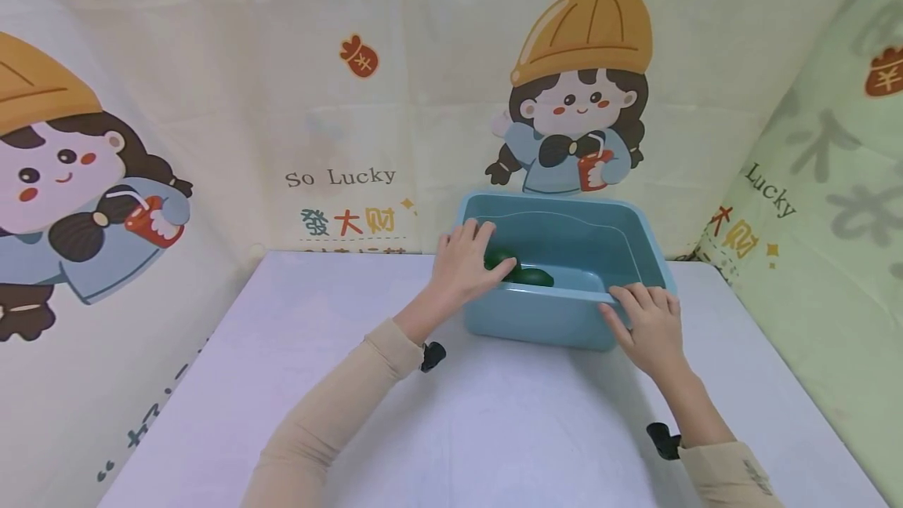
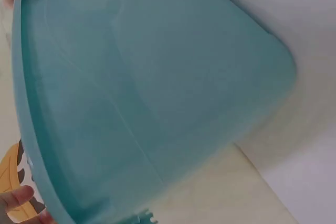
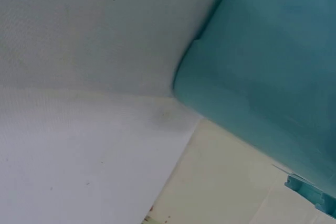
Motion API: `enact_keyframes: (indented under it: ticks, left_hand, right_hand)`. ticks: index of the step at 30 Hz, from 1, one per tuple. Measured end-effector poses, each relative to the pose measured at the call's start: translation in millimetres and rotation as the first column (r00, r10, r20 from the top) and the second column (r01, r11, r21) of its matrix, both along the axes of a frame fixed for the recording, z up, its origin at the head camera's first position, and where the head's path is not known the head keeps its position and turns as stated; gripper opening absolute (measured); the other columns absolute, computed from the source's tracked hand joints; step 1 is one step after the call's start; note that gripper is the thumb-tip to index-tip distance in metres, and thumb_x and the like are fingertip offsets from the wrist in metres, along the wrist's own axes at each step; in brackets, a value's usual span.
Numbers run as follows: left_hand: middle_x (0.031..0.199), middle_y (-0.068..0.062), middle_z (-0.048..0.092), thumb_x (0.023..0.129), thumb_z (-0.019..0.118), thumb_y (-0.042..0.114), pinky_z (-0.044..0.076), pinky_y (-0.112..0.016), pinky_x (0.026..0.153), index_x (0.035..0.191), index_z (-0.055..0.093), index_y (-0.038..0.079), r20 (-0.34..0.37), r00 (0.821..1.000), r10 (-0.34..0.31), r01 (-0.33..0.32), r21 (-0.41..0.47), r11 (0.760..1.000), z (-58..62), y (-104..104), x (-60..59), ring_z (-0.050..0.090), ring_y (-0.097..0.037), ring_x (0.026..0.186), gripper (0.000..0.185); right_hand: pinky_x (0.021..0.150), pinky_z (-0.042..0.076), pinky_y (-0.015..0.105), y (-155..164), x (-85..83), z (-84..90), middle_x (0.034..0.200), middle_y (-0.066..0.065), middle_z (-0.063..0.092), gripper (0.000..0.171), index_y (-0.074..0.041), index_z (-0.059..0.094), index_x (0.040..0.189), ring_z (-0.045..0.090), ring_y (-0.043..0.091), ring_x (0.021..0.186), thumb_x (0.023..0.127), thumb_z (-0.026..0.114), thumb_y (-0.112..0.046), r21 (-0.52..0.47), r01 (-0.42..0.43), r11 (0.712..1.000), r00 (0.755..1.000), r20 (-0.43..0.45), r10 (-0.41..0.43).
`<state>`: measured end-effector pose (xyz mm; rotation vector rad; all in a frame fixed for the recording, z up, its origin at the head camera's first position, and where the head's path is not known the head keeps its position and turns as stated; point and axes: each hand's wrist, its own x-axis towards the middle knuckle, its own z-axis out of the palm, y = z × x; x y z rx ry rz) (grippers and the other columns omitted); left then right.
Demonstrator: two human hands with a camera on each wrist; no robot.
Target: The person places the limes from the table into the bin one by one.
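Observation:
A blue plastic bin (image 1: pixel 539 316) stands upright near the table's back edge. Inside it, toward the left, lie two dark green, rounded things (image 1: pixel 534 277), one partly covered by my left hand; their kind is unclear. My left hand (image 1: pixel 462 263) is over the bin's front left corner, fingers spread and thumb reaching over the inside. In the left wrist view its fingertips (image 2: pixel 18 198) appear beside the rim. At the front right corner, my right hand (image 1: pixel 649 328) grips the rim, fingers over the edge and thumb outside. The right wrist view shows the bin's outer wall (image 3: pixel 262 77) but no fingers.
The white table (image 1: pixel 339 296) extends in front of the bin and to both sides. A printed cloth (image 1: pixel 437 116) with cartoon figures hangs behind it, and a greenish cloth (image 1: pixel 832 218) is at the right. Small black devices (image 1: pixel 433 357) sit at both wrists.

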<state>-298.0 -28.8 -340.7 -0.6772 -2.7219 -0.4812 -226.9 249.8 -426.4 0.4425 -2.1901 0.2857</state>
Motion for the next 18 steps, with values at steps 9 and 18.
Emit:
enact_keyframes:
  ticks: [9, 18]
  left_hand:
    - [0.113, -0.004, 0.045, 0.084, 0.050, 0.053, 0.031, -0.040, 0.088, 0.126, 0.045, 0.016, 0.018, 0.999, 0.050, -0.050, 0.028, 0.998, -1.4, -29.8, 3.2, 0.041, -0.021, 0.105, 0.056]
    - [0.121, -0.007, 0.046, 0.084, 0.052, 0.051, 0.033, -0.045, 0.090, 0.128, 0.045, 0.014, 0.021, 0.995, 0.094, -0.095, 0.059, 0.994, -7.1, -57.8, 2.7, 0.041, -0.025, 0.109, 0.058]
  right_hand:
    - [0.077, 0.027, 0.050, -1.4, 10.2, 16.6, 0.092, 0.013, 0.055, 0.039, -0.001, 0.061, 0.100, 0.044, 0.032, 0.086, 0.090, 0.053, -0.038, -0.026, 0.005, 1.000, 0.977, 0.212, 0.001]
    - [0.081, 0.033, 0.055, -5.4, 16.6, 51.7, 0.102, 0.014, 0.058, 0.036, -0.005, 0.058, 0.108, 0.050, 0.035, 0.096, 0.085, 0.061, -0.033, 0.102, 0.020, 0.995, 0.888, 0.455, -0.065]
